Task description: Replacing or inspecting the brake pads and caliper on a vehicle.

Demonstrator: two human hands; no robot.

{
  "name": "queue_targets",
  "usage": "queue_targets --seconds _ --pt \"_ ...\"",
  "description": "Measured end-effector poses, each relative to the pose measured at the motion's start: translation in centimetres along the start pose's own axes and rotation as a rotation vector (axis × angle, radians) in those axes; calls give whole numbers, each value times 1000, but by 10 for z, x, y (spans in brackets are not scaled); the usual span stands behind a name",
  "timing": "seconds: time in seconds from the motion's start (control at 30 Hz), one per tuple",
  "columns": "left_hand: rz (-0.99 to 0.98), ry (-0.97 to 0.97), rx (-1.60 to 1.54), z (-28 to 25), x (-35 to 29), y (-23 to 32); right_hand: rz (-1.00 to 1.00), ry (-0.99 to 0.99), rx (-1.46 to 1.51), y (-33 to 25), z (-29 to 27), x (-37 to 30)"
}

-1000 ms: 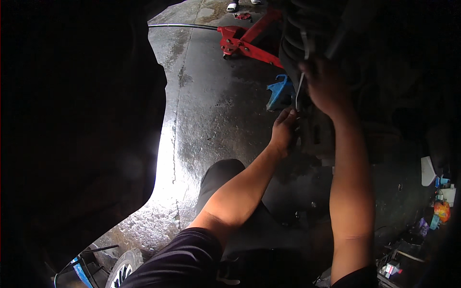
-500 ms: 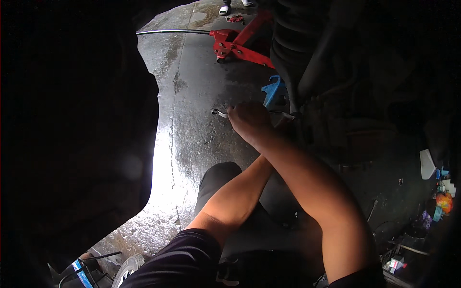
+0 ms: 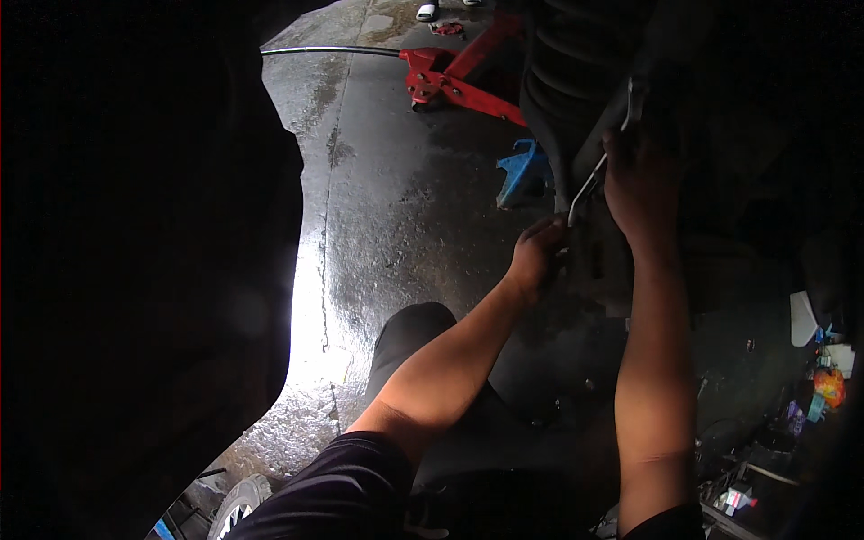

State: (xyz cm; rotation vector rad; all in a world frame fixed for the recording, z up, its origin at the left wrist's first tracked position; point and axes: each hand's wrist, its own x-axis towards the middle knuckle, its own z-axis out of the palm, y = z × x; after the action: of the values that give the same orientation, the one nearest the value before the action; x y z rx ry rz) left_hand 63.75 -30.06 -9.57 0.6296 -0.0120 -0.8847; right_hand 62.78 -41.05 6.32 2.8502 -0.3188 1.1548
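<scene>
My right hand [image 3: 641,184] is closed around a long silver double-ended ring wrench [image 3: 589,183], whose upper ring sticks out beyond my fingers. The wrench slants down to the left, and its lower end meets dark suspension parts under the vehicle. At that lower end my left hand [image 3: 538,255] is closed, fingers curled against the parts; what they pinch is hidden in shadow. Just above the hands is a dark coil spring [image 3: 576,67], with a dark arm [image 3: 551,162] running down beside it.
A red floor jack [image 3: 441,81] with a long handle stands beyond, reaching under the vehicle. A blue metal stand [image 3: 520,173] is nearer. Dark bodywork [image 3: 144,225] fills the left. Bottles and packages [image 3: 828,387] lie at the right; a person's feet [image 3: 427,13] show at the top.
My right hand has swung the wrench's free end from the left, over the floor, up to the right. My left hand has stayed near the wrench's other end.
</scene>
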Motion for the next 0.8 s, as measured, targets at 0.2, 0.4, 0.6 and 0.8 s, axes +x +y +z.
queue_targets --seconds 0.2,0.4,0.6,0.8 --pt "112 48 60 0 4 13 125 -22 282 -32 -10 10" --pt "207 33 289 -13 1 -21 -228 -211 288 -90 31 1" --pt "34 -97 48 -20 6 -22 -391 -509 181 -124 61 -28" --pt "-1 -123 -91 -26 10 -10 105 -208 302 -50 -23 0"
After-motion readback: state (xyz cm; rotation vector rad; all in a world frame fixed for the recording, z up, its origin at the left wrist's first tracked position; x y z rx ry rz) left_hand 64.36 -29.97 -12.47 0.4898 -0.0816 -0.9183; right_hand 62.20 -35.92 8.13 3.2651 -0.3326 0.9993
